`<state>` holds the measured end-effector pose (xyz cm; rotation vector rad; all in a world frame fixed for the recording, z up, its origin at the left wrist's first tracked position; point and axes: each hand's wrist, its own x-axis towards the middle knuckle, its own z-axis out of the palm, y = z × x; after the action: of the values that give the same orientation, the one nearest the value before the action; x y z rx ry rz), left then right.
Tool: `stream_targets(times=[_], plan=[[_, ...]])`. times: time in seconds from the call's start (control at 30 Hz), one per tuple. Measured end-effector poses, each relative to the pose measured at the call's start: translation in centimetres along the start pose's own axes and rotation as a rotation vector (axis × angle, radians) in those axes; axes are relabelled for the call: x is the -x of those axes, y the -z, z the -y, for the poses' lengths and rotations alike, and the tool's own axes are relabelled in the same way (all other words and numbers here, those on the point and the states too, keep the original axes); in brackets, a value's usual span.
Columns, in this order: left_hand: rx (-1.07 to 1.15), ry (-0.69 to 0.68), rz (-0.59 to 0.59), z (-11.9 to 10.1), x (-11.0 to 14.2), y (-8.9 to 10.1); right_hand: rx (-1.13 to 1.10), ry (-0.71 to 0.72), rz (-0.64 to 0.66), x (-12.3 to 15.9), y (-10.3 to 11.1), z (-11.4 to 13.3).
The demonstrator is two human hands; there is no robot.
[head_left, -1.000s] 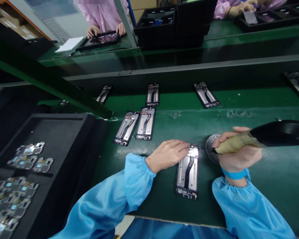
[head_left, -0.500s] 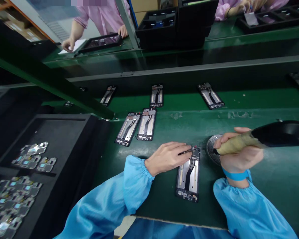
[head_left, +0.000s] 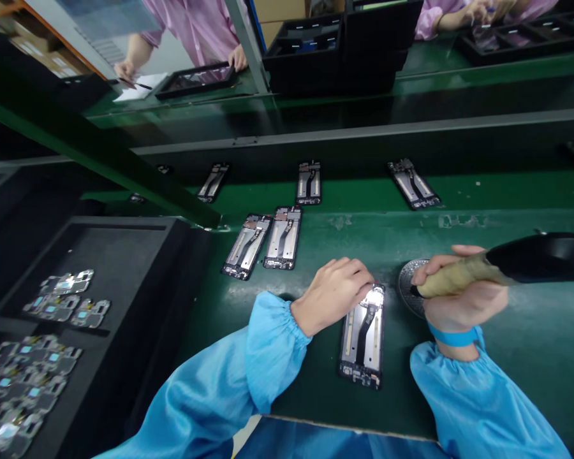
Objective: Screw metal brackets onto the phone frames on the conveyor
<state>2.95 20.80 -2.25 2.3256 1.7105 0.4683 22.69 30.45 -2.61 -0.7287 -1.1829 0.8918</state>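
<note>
An opened phone [head_left: 363, 344], its silver frame and black ribbon cable facing up, lies on the green bench in front of me. My left hand [head_left: 337, 288] is curled over its upper left corner; the fingertips are hidden, so what they pinch cannot be made out. Beside them the phone's top end shines bright silver. My right hand [head_left: 469, 299] is wrapped round an electric screwdriver [head_left: 530, 258], black with a yellowish taped front. Its dark tip points left over a round metal dish [head_left: 405, 287] of small bits, right of the phone. A blue band circles the right wrist.
Two opened phones [head_left: 283, 239] lie left of my left hand, with several more [head_left: 309, 183] in a row behind. At left, a black tray [head_left: 124, 233] holds several circuit boards [head_left: 33, 376]. A green post [head_left: 138, 175] slants across. Two people in pink work beyond the divider.
My left hand has drawn its stretched fingers into a curl at the phone's top end, which now looks bright instead of dark. My right hand stays over the dish.
</note>
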Motion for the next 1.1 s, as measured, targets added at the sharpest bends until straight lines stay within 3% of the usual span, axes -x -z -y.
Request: stream_targets(times=[0.13,0.23,0.47,0.73,1.1], plan=[[-0.140,-0.046,0.151,-0.8,-1.6,1.1,-0.013,0.020,0.011,0.1,0.0,-0.2],[-0.195,-0.086,0.196,-0.8,-2.1,1.4,-0.011,0.017,0.000,0.2,-0.1,-0.1],[-0.260,-0.136,0.104,-0.8,-2.0,0.2,-0.018,0.022,-0.002,0.0,-0.2,0.0],[-0.037,0.022,0.058,0.1,-0.8,-1.0,0.030,-0.009,-0.014,0.1,-0.3,0.4],[-0.060,0.075,0.162,-1.2,-1.9,0.5,-0.002,-0.029,0.004,0.2,0.1,0.0]])
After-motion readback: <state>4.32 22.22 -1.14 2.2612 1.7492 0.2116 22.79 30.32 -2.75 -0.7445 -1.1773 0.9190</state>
